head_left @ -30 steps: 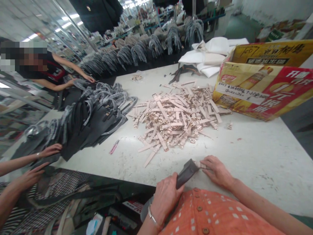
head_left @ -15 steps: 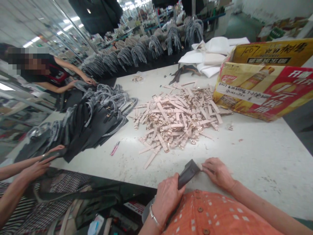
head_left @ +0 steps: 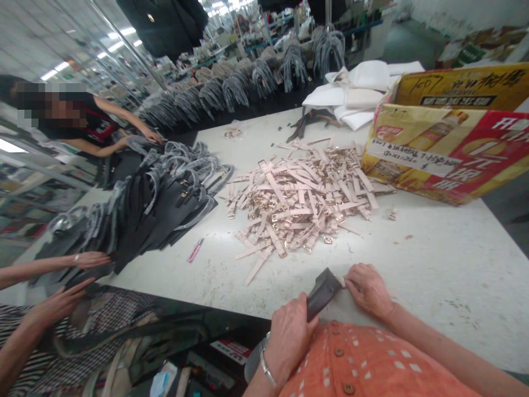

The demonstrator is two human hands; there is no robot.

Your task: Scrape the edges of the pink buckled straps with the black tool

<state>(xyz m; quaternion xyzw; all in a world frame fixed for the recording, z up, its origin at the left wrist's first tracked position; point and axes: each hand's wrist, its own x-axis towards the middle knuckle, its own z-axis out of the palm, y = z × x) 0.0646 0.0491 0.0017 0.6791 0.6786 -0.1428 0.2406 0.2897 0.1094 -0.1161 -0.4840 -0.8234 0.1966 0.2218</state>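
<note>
My left hand (head_left: 291, 331), with a bangle on its wrist, is closed around a dark grey hand tool with a blocky, angled head (head_left: 324, 292). The tool points up and right over the table's near edge. Close to its tip, my right hand (head_left: 367, 289) pinches a small pale piece (head_left: 342, 281), mostly hidden by the fingers; I cannot tell whether it touches the tool. Beyond both hands lies a loose heap of pale pink buckled straps (head_left: 301, 198). One strap (head_left: 259, 266) sticks out toward me.
A yellow and red carton (head_left: 438, 149) stands at the right, near white sheets (head_left: 355, 91). Dark bag pieces with wrapped handles (head_left: 165, 193) cover the table's left. A pink cutter (head_left: 195, 250) lies between. One co-worker's hands (head_left: 88, 259) work at left; another person (head_left: 99, 124) leans in behind.
My two hands and the tool have shifted very slightly right in view, their grips unchanged. At left, the nearby co-worker's hands have moved over the dark piece.
</note>
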